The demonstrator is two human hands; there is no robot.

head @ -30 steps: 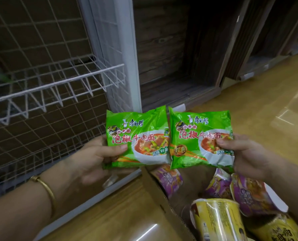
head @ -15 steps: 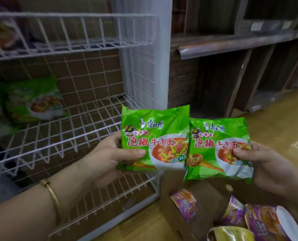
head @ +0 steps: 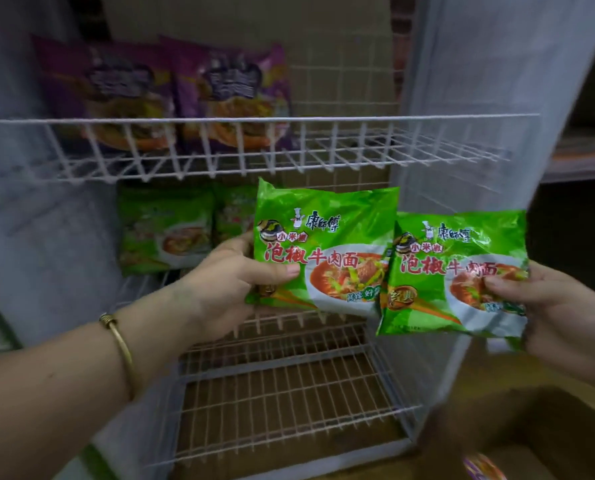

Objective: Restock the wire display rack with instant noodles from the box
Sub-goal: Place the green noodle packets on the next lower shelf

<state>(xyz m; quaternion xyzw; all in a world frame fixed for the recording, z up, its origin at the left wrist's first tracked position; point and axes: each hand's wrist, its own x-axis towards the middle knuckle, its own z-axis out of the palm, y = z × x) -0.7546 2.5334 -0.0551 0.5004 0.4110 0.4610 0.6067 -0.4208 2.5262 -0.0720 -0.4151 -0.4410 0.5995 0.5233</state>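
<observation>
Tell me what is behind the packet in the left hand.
One green packet stands on the wire shelf; a second packet beside it is partly hidden by the held packet.

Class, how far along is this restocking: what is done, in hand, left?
Done: purple packs stand on the top shelf, green packs on the middle shelf. In hand: left hand grips the left pack, right hand the right pack, both green. Left: shelving both; the bottom shelf looks bare, and the box is mostly out of view.
</observation>
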